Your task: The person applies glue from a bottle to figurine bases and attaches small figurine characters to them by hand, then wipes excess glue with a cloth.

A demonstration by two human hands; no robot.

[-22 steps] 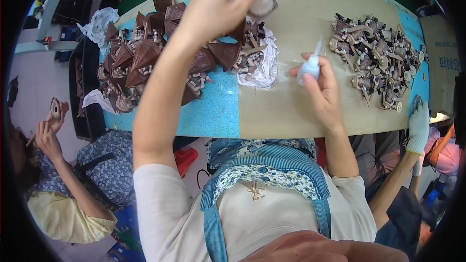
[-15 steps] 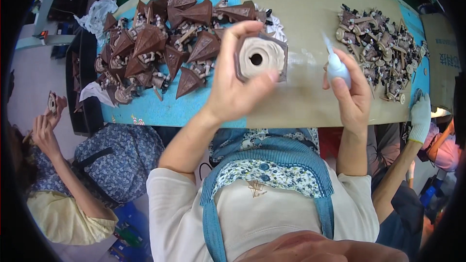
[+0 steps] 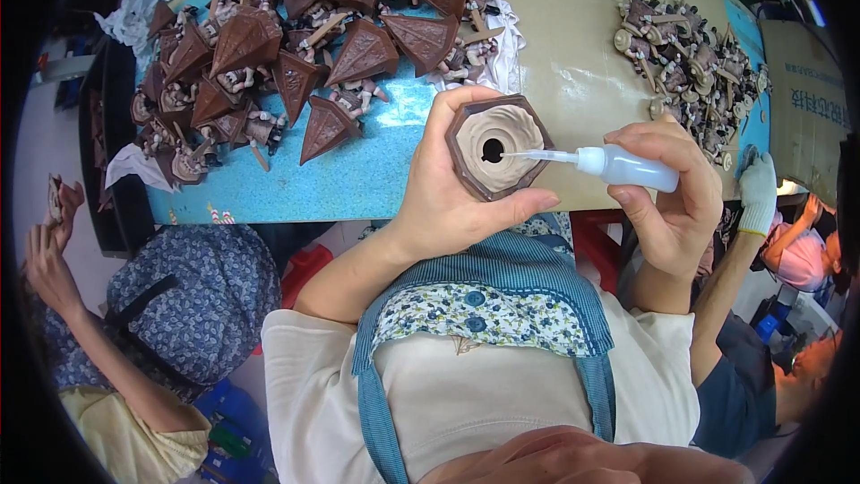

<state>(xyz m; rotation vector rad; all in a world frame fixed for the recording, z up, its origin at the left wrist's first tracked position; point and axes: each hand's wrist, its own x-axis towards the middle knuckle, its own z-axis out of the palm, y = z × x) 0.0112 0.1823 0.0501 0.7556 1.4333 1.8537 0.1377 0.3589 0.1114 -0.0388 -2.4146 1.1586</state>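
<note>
My left hand point(image 3: 457, 188) is closed around a dark brown hexagonal piece point(image 3: 466, 148), its hollow beige inside and the dark hole at its middle turned up toward me. In my right hand point(image 3: 667, 197) is a small pale squeeze bottle point(image 3: 638, 169) with a thin nozzle, pinched between thumb and fingers. The bottle lies nearly level, and its tip points left over the beige inside, close beside the hole. Whether the tip touches the surface I cannot tell.
Brown pointed roof-like pieces point(image 3: 363, 52) lie heaped among small figures on a blue mat point(image 3: 358, 188) at the left. More small figures point(image 3: 690, 63) are piled at the right. A co-worker's gloved hand point(image 3: 758, 193) rests by the table's right end; another person's hands point(image 3: 54, 251) work at far left.
The squeeze bottle has tipped from upright to nearly level, bringing its nozzle over the hexagonal piece. My left hand has moved slightly right and down with the piece, turning it a little.
</note>
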